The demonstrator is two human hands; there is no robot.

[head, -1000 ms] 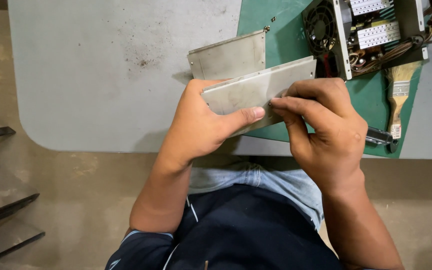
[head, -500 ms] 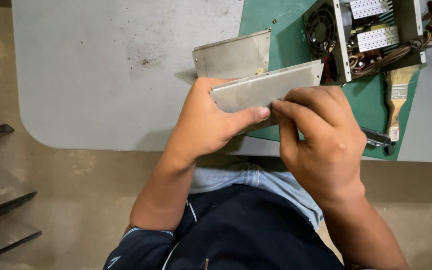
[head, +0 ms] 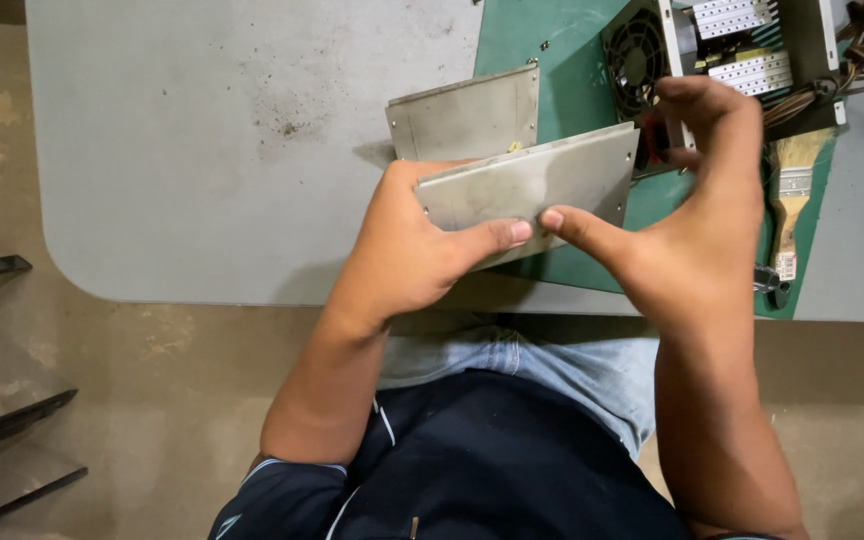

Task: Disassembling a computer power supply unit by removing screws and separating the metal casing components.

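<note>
Gripping a folded grey metal cover (head: 512, 170) above the near edge of the bench (head: 202, 150), the left hand (head: 417, 250) clamps its lower left part, thumb across the front face. The right hand (head: 697, 215) spreads wide, thumb tip on the cover's lower edge, fingers reaching over its right end. Behind lie a green mat (head: 542, 40), an opened power supply (head: 722, 50) and a paintbrush (head: 792, 190).

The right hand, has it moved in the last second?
Yes. The right hand has opened and reached farther up the table, its fingers now beside the fan of the open metal box, while its thumb rests on the metal cover.
</note>
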